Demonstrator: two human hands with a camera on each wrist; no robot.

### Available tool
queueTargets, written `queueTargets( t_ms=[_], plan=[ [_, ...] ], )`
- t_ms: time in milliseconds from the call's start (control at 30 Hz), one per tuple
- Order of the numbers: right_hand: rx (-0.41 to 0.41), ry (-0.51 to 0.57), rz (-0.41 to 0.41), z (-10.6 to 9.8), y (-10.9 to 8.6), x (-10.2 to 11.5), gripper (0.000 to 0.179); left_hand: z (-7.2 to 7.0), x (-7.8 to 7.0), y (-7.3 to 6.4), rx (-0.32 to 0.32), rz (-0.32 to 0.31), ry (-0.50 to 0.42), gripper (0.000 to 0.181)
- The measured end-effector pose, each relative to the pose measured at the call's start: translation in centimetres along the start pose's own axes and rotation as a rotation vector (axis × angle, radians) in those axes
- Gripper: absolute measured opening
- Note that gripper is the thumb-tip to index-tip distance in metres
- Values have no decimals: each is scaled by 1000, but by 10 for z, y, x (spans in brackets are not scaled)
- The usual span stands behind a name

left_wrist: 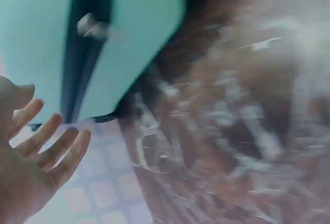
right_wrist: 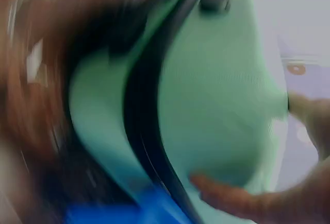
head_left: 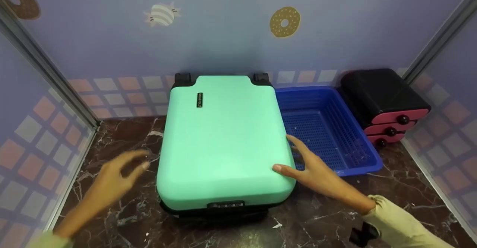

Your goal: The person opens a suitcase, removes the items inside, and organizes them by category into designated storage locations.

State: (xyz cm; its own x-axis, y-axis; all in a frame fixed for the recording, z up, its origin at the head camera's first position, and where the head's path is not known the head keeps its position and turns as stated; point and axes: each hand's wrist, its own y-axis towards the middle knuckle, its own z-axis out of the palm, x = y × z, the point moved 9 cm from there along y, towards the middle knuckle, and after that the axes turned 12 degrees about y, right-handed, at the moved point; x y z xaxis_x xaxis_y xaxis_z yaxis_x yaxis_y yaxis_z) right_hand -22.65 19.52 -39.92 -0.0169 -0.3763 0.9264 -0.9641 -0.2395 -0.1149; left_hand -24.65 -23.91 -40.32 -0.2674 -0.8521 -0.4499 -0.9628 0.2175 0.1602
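Observation:
A mint-green hard-shell suitcase (head_left: 223, 136) lies flat on the dark marble surface, wheels (head_left: 183, 78) towards the back wall. On its near side is a combination lock (head_left: 226, 204). My left hand (head_left: 117, 175) hovers apart from the suitcase's left side, fingers loosely bent around nothing. In the left wrist view, a dark zip band (left_wrist: 85, 54) runs along the suitcase edge beyond the spread fingers. My right hand (head_left: 313, 171) touches the near right edge, thumb on top and fingers by the side. The right wrist view is blurred, with a finger (right_wrist: 227, 195) against the green shell.
A blue plastic basket (head_left: 357, 147) stands right against the suitcase's right side. Behind it is a black box with pink drawers (head_left: 400, 117) and round knobs. Patterned walls (head_left: 231, 24) enclose the back and both sides.

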Motion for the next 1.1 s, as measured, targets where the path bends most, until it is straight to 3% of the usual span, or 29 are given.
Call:
queueTargets(
  t_ms=[133,233,433,500,733,900,1100],
  plan=[
    [-13,184,102,4,-12,-15,103,-10,-5,52,46,-4,-71,60],
    [3,264,115,7,-17,-21,100,-16,-6,86,85,-18,-108,70],
    [16,187,-34,-1,-6,-13,94,-24,-12,138,163,-13,-123,80],
    [11,198,-50,-7,2,-10,95,-24,-15,152,185,6,-118,82],
    [42,322,104,-3,19,-19,106,-18,-20,178,310,43,-73,83],
    [54,382,102,0,28,-17,100,-6,-25,187,409,47,-110,85],
    [70,372,74,-3,32,-11,98,3,-26,193,449,42,-201,88]
  ],
)
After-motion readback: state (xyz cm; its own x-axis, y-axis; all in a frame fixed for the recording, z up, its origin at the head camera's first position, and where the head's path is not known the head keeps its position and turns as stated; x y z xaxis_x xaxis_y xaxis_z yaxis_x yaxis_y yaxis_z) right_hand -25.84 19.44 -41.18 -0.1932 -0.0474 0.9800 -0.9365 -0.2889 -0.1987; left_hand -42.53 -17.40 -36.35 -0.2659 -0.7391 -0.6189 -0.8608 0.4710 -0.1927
